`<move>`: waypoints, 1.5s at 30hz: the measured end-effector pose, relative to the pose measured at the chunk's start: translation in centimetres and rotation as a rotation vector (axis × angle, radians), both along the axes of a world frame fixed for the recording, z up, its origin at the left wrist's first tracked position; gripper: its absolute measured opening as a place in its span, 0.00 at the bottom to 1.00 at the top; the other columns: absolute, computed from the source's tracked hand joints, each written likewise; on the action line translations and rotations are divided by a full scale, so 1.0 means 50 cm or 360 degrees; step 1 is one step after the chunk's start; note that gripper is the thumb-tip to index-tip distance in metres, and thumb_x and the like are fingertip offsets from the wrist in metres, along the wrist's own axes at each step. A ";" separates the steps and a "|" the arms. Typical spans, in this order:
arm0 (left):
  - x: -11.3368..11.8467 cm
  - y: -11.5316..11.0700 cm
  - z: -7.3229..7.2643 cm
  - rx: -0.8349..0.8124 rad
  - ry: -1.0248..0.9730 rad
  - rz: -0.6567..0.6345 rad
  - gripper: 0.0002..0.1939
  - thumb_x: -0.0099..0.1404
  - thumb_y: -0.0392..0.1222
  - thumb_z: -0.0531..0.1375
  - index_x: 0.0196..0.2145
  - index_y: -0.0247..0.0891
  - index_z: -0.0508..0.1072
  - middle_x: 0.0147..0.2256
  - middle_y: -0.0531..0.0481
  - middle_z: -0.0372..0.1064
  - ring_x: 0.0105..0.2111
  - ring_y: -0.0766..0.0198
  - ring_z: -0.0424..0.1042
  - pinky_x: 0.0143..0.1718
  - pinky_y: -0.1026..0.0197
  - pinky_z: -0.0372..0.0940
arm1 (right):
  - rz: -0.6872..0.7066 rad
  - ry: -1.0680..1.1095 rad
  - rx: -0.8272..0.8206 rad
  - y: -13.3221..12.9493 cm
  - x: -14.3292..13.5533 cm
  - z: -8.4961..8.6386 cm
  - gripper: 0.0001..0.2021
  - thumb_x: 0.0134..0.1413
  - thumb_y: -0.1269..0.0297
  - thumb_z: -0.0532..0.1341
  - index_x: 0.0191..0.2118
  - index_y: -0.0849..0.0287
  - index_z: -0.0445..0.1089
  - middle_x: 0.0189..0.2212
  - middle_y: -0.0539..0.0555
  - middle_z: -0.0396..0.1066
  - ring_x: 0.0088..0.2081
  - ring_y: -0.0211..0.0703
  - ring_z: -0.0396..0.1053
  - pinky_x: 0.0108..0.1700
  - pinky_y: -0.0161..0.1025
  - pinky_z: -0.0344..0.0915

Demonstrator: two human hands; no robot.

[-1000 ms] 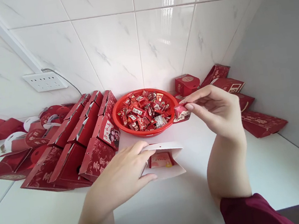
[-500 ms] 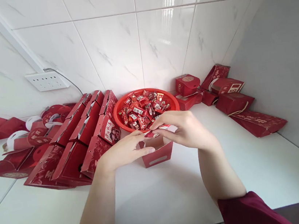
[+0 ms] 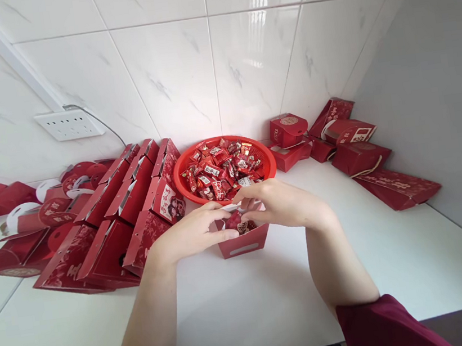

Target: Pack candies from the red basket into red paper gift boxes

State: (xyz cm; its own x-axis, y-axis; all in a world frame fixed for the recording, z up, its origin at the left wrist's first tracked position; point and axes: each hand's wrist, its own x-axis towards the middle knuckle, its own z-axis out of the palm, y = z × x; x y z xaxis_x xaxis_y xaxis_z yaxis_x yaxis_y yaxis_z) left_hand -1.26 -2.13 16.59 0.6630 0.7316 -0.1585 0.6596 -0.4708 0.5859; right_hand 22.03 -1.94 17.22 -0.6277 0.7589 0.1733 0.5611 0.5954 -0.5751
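A small red paper gift box stands open on the table, a pale cut-out on its near side. My left hand is closed on the box's left rim, thumb toward the near side. Over the mouth of the box hovers my right hand, its bent fingers apart and the thumb pointing inward. Just beneath those fingers, wrapped candies show inside the box; how many is hidden. Directly behind, a round red plastic basket holds a heap of red-wrapped candies.
Tall red boxes stand in rows on the left, beside handled red boxes. More red boxes are piled at the right, and a small lidded one sits near the basket. A socket strip with a cable is on the tiled wall.
My right hand has lowered slightly and its fingers have loosened. Candies that were at its fingertips now lie lower, in the box. My left hand stays at the box.
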 end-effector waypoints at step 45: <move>-0.008 -0.010 0.011 0.0708 -0.0081 0.0070 0.14 0.67 0.32 0.54 0.42 0.47 0.77 0.51 0.57 0.73 0.54 0.60 0.69 0.60 0.54 0.59 | -0.0439 -0.0264 -0.0326 0.168 0.075 -0.046 0.15 0.62 0.71 0.49 0.41 0.57 0.73 0.44 0.52 0.76 0.45 0.41 0.72 0.44 0.33 0.66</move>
State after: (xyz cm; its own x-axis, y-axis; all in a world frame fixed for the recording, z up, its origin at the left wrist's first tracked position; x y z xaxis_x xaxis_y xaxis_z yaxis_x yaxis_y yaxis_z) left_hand -1.67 -2.61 17.14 0.6288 0.7487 0.2097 0.6601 -0.6566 0.3649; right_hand 25.77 6.48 14.94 -0.4019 0.9116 -0.0866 0.7796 0.2910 -0.5546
